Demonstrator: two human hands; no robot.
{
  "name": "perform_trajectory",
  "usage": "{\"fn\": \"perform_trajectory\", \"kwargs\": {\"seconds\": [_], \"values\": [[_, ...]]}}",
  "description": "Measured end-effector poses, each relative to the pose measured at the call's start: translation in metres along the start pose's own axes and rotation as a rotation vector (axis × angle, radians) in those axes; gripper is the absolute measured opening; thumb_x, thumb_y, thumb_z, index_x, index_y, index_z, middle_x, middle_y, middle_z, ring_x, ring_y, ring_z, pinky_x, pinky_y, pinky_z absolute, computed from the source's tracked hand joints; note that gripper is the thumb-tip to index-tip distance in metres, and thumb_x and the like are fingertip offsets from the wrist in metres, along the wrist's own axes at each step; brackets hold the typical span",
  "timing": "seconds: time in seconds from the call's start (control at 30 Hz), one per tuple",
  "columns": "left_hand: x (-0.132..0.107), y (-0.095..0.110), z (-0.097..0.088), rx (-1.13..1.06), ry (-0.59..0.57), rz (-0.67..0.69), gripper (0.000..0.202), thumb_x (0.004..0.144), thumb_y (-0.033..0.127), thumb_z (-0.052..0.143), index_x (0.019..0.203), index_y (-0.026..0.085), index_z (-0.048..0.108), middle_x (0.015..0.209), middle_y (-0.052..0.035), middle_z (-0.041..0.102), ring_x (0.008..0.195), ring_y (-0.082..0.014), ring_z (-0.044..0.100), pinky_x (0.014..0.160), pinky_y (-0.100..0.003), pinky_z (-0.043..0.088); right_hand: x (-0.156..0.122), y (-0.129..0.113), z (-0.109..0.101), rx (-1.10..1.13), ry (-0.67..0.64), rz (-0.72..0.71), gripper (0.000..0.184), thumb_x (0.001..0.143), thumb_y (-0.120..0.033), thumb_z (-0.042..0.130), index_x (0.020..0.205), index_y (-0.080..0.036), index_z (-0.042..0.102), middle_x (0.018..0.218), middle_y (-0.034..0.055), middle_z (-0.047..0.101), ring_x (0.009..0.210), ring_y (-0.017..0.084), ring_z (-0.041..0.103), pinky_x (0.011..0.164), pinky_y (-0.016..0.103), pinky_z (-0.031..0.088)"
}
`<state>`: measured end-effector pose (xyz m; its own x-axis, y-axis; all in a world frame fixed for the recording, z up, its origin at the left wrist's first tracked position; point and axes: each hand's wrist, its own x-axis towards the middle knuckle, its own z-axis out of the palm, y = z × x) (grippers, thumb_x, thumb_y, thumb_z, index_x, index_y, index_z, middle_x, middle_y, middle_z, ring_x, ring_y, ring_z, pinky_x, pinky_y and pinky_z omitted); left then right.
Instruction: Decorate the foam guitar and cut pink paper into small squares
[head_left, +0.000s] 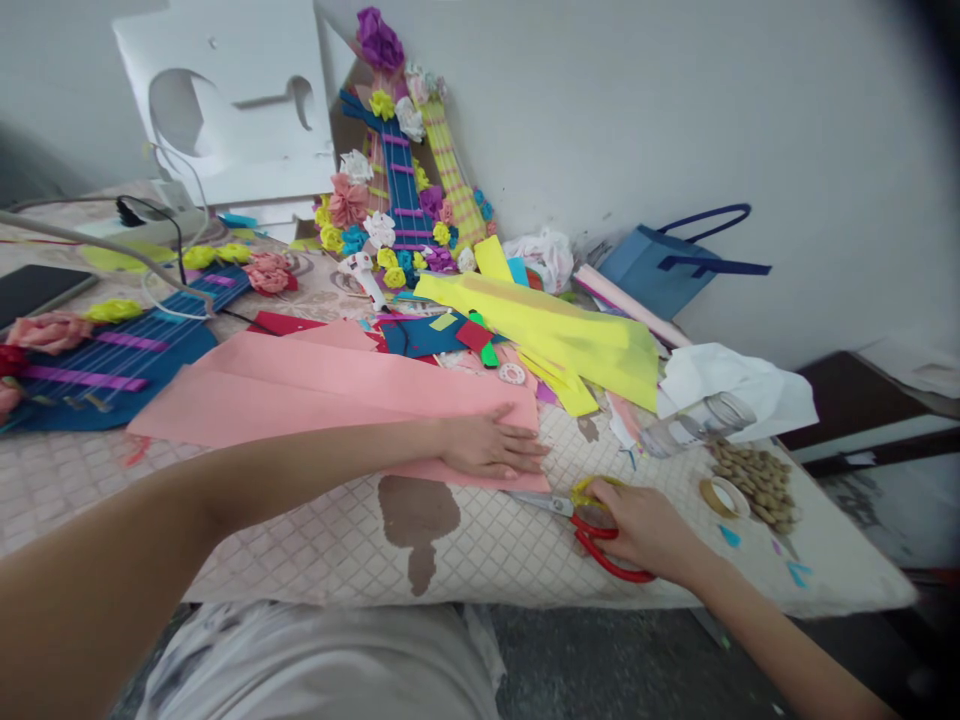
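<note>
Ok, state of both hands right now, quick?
Left hand: open, palm down on the pink sheet.
Right hand: closed, holding the scissors by their handles.

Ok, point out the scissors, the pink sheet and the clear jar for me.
Scissors [559, 506]: head view, on the pivot between blades and handles.
Pink sheet [337, 385]: head view, on its uncovered upper face, near the middle.
Clear jar [696, 422]: head view, on its side wall.

The pink sheet [337, 390] looks matt and papery, the yellow sheet [555, 330] thin and matt; scissors [559, 505] of shiny metal with smooth plastic handles [615, 563]; clear, glossy jar [697, 425]; rough-shelled peanuts [757, 487]
</note>
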<state>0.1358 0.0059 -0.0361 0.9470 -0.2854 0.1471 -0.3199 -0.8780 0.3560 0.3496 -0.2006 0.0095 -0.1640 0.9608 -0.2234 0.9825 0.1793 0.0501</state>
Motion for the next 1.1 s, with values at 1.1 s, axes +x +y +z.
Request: {"fn": "perform_trajectory", "kwargs": {"seconds": [1.1], "values": [[0.001,0.000,0.002,0.016,0.035,0.010,0.049,0.093,0.038,0.030,0.141,0.032,0.026,0.148,-0.0003,0.029,0.138,-0.0173,0.021,0.110,-0.048,-0.008,0.007,-0.027,-0.009,0.102,0.052,0.021,0.025,0.077,-0.030,0.057,0.098,-0.020,0.049,0.086,0.0067,0.067,0.080,0.025,0.064,0.066,0.030,0.041]]}}
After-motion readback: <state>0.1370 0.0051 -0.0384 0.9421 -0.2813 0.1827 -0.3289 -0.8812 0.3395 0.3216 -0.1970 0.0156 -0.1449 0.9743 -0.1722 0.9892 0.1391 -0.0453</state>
